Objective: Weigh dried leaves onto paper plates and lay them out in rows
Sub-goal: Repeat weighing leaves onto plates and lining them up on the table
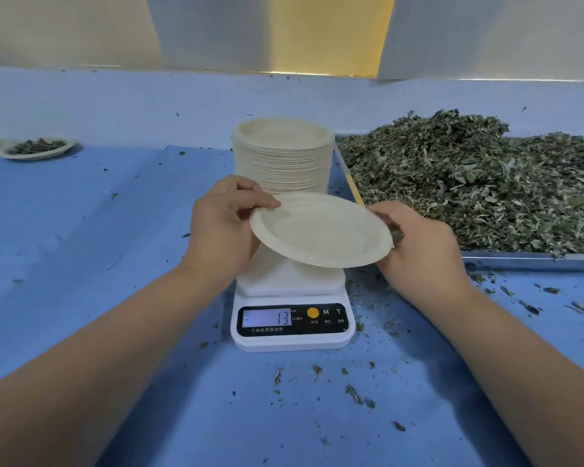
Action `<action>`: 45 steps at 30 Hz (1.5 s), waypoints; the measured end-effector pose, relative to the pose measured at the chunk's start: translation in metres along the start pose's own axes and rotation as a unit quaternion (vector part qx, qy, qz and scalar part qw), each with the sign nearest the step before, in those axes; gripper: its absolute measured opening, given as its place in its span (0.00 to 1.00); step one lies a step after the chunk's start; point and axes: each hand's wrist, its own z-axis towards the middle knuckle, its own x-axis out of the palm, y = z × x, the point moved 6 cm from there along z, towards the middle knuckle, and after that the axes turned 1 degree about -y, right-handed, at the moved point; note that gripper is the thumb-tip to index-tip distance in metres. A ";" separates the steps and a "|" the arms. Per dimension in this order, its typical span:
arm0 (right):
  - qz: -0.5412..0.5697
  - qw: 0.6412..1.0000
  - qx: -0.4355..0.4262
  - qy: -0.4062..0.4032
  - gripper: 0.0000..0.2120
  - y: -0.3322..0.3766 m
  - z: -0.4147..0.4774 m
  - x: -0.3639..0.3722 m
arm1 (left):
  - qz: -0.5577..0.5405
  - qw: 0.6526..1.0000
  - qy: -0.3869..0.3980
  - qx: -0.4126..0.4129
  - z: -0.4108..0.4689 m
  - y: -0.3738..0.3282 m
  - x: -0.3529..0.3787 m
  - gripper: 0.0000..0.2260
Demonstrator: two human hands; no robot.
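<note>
An empty paper plate (321, 229) hangs tilted just above the white digital scale (292, 318), whose display reads minus 13. My left hand (221, 227) pinches the plate's left rim with thumb on top. My right hand (418, 244) holds the right rim, its fingers curled under the edge. A tall stack of paper plates (284, 153) stands right behind the scale. A big heap of dried leaves (479, 183) fills a metal tray (533, 259) on the right.
Two filled plates (36, 148) lie at the far left on the blue table cover (81, 247). Loose leaf crumbs are scattered around the scale and in front of the tray. A pale wall runs along the back.
</note>
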 end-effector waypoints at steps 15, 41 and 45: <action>-0.039 0.993 -0.079 0.084 0.24 0.025 -0.009 0.025 | -0.180 0.960 0.030 -0.213 -0.007 0.070 -0.030 0.18; -0.086 0.994 0.010 0.060 0.17 0.003 -0.002 0.016 | 0.010 0.967 0.014 -0.256 -0.015 0.085 -0.035 0.17; -0.105 0.985 0.083 0.112 0.14 -0.019 0.023 0.019 | -0.010 0.961 -0.019 -0.274 -0.013 0.087 -0.039 0.16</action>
